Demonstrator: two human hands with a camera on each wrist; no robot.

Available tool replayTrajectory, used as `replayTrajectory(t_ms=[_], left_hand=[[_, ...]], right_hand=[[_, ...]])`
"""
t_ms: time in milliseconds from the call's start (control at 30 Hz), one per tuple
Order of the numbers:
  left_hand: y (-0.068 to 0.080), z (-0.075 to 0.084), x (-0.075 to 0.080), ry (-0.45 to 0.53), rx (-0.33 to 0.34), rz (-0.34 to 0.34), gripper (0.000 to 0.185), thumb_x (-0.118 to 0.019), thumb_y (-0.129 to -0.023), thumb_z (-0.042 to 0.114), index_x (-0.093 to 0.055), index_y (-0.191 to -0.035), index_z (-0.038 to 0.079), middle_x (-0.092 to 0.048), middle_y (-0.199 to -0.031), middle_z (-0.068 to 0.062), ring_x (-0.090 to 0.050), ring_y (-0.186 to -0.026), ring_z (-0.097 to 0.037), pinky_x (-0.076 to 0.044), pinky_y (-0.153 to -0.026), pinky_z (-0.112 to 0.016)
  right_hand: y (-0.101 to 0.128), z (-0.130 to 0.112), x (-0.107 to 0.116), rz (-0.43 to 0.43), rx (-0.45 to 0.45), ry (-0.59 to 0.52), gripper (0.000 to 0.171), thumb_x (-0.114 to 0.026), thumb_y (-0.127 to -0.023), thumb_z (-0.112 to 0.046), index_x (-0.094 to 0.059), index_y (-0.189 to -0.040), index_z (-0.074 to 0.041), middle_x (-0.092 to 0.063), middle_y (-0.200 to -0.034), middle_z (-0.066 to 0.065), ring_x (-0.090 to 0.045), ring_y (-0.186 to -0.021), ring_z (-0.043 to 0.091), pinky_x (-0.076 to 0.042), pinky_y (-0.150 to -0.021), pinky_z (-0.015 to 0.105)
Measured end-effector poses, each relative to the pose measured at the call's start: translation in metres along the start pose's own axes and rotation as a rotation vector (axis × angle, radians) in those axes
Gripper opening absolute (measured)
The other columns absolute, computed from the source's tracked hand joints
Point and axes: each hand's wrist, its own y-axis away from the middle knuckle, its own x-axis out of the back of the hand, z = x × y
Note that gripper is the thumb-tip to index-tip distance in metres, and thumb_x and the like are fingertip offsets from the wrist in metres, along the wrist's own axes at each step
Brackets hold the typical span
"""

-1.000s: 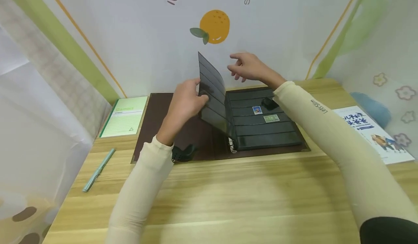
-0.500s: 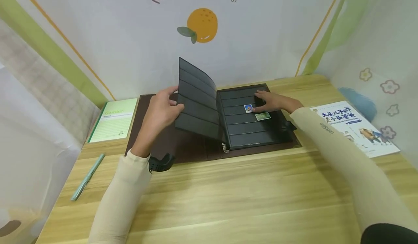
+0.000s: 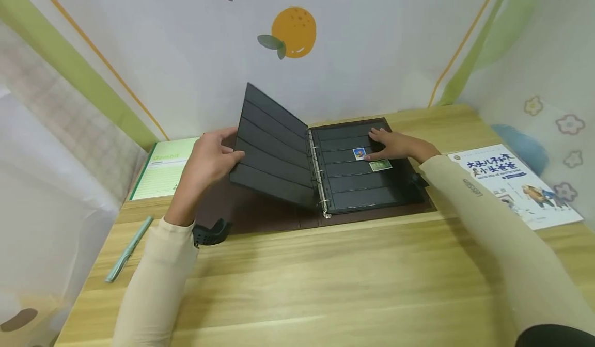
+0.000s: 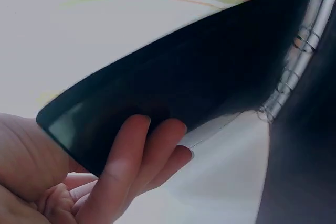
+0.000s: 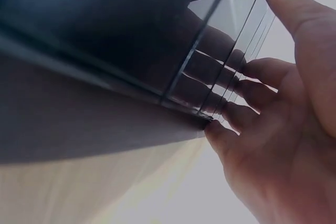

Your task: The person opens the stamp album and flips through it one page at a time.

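Note:
A brown ring binder (image 3: 267,220) lies spread on the table with black pocketed pages on metal rings (image 3: 318,176). My left hand (image 3: 206,156) pinches the outer edge of a raised black page (image 3: 276,148), which leans up to the left. In the left wrist view, fingers (image 4: 126,153) lie on that page's underside. My right hand (image 3: 397,144) rests on the flat right page (image 3: 358,198), its fingers spread; the right wrist view has the fingertips on its glossy surface. Beside the thumb are a small blue stamp (image 3: 359,154) and a green stamp (image 3: 381,165), partly overlapped by the hand.
A pale green notebook (image 3: 160,174) lies at the left, partly behind the left hand. Nearer the front is a light green pen (image 3: 129,249). A white illustrated book (image 3: 516,182) lies to the right, and a printed curtain (image 3: 372,52) stands behind the table.
My left hand has drawn the page leftward and lower, exposing the rings. My right hand has come down from above the binder onto the right page beside the stamps.

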Motion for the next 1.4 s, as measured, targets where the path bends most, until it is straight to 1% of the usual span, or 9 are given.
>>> replayTrajectory(t_ms=[233,500,633,767,867,967,1100,1233,1400], left_hand=[[0.000,-0.028,-0.009,0.006,0.037,-0.035,0.064,-0.061,-0.098,0.013,-0.036,-0.158,0.011,-0.070,-0.120,-0.028,-0.073,-0.097,-0.034,-0.048,-0.069,-0.031],[-0.002,-0.051,-0.021,-0.028,0.090,-0.054,0.065,-0.062,-0.099,0.016,-0.036,-0.158,0.008,-0.067,-0.125,-0.030,-0.069,-0.110,-0.039,-0.054,-0.088,-0.049],[-0.007,-0.068,-0.030,-0.074,0.101,-0.065,0.064,-0.064,-0.098,0.014,-0.038,-0.155,0.003,-0.072,-0.114,-0.027,-0.074,-0.085,-0.031,-0.054,-0.075,-0.040],[-0.009,-0.084,-0.043,-0.106,0.111,-0.094,0.065,-0.065,-0.097,0.012,-0.038,-0.153,-0.003,-0.074,-0.077,-0.016,-0.052,-0.050,-0.012,-0.041,-0.055,-0.029],[-0.008,-0.090,-0.051,-0.146,0.108,-0.110,0.065,-0.067,-0.097,0.014,-0.039,-0.152,-0.006,-0.060,-0.055,-0.003,-0.040,-0.043,-0.009,-0.033,-0.049,-0.026],[-0.005,-0.093,-0.056,-0.210,0.088,-0.119,0.065,-0.069,-0.096,0.018,-0.042,-0.149,-0.008,-0.055,-0.049,0.000,-0.049,-0.040,-0.010,-0.036,-0.045,-0.026],[-0.001,-0.096,-0.059,-0.334,0.087,-0.134,0.067,-0.071,-0.095,0.026,-0.045,-0.147,-0.008,-0.063,-0.053,-0.009,-0.063,-0.045,-0.018,-0.045,-0.046,-0.028],[0.004,-0.096,-0.064,-0.499,0.090,-0.070,0.070,-0.075,-0.091,0.036,-0.052,-0.143,-0.005,-0.074,-0.086,-0.024,-0.069,-0.064,-0.032,-0.051,-0.050,-0.037],[0.006,-0.086,-0.073,-0.608,0.024,0.020,0.062,-0.077,-0.090,0.028,-0.057,-0.139,-0.002,-0.066,-0.115,-0.033,-0.067,-0.090,-0.048,-0.057,-0.062,-0.051]], right_hand=[[0.003,0.003,-0.006,-0.005,0.004,-0.029,0.098,-0.065,-0.096,-0.050,-0.013,-0.161,0.001,0.001,-0.169,0.023,0.003,-0.156,0.046,-0.011,-0.121,0.067],[0.004,0.003,-0.005,-0.010,0.005,-0.052,0.098,-0.065,-0.096,-0.051,-0.012,-0.162,0.000,0.003,-0.170,0.022,0.006,-0.156,0.046,-0.008,-0.121,0.068],[0.003,0.001,-0.006,0.000,0.002,-0.052,0.098,-0.064,-0.096,-0.052,-0.012,-0.162,-0.001,0.002,-0.170,0.021,0.006,-0.156,0.045,-0.009,-0.121,0.068],[0.002,-0.001,-0.010,0.001,-0.001,-0.045,0.099,-0.064,-0.096,-0.053,-0.012,-0.162,0.000,0.001,-0.170,0.021,0.004,-0.156,0.045,-0.010,-0.121,0.067],[0.003,-0.001,-0.012,0.010,-0.003,-0.032,0.099,-0.065,-0.095,-0.053,-0.013,-0.161,0.001,0.000,-0.170,0.022,0.003,-0.156,0.045,-0.011,-0.121,0.067],[0.004,0.000,-0.013,0.021,-0.001,-0.022,0.099,-0.065,-0.095,-0.052,-0.015,-0.161,0.002,-0.002,-0.169,0.023,0.002,-0.156,0.046,-0.011,-0.121,0.067],[0.007,0.000,-0.015,0.023,0.008,-0.015,0.099,-0.065,-0.095,-0.050,-0.015,-0.160,0.004,-0.003,-0.169,0.025,0.001,-0.155,0.047,-0.012,-0.122,0.066],[0.010,-0.003,-0.017,0.044,-0.005,0.005,0.102,-0.067,-0.095,-0.050,-0.012,-0.159,0.007,-0.002,-0.166,0.032,-0.002,-0.153,0.053,-0.015,-0.120,0.069],[0.013,-0.009,-0.017,0.113,-0.071,0.051,0.117,-0.070,-0.089,-0.058,-0.004,-0.160,0.007,-0.004,-0.163,0.037,-0.004,-0.149,0.058,-0.019,-0.116,0.072]])
